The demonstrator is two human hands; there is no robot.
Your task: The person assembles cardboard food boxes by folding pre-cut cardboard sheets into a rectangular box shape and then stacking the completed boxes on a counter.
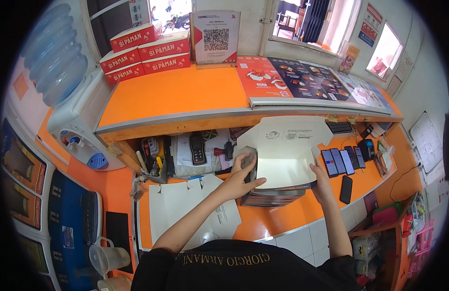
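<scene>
Gripping one white carton by its side walls, both hands curl half-closed above one stack of flat cartons.

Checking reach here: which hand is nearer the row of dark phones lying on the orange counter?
Right. Right hand is just left of the phones; left hand is across the white box.

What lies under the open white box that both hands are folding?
The white box rests on a stack of flat dark box blanks. Only the stack's edges show; its top is covered.
</scene>
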